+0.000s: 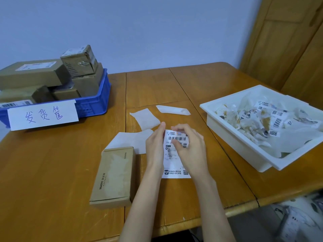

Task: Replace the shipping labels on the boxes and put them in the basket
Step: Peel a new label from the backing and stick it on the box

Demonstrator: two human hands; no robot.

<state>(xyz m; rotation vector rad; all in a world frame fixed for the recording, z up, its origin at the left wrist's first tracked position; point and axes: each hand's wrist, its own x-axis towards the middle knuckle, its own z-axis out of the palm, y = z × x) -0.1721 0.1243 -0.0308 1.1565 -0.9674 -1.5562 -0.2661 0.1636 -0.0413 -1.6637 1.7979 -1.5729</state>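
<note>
A: What should the person mind at this step?

B: Both hands are on the fresh shipping label (174, 154), which lies flat on the table (52, 172) at about the centre. The left hand (155, 145) rests along its left edge with fingers nearly straight; the right hand (190, 147) has its fingers curled at the top right corner, apparently picking at it. Whether a corner is truly pinched cannot be told. The sensible way is to start the peel at one corner, keep the sheet pinned with the left hand, and draw the label off slowly so it does not curl on itself.

A: And where does it go?

B: Onto the cardboard box (113, 175) just beside the left hand, at eight o'clock from the label. Its top looks scuffed and pale where an old label seems to have been torn away.

A: The label itself?

B: White, with barcodes near the top, fine print in the middle, and a QR code at the lower right.

A: Then?

B: The blue basket (94, 105) at ten o'clock already holds several boxes. The white tray (232, 137) at three o'clock holds crumpled old labels.
</note>
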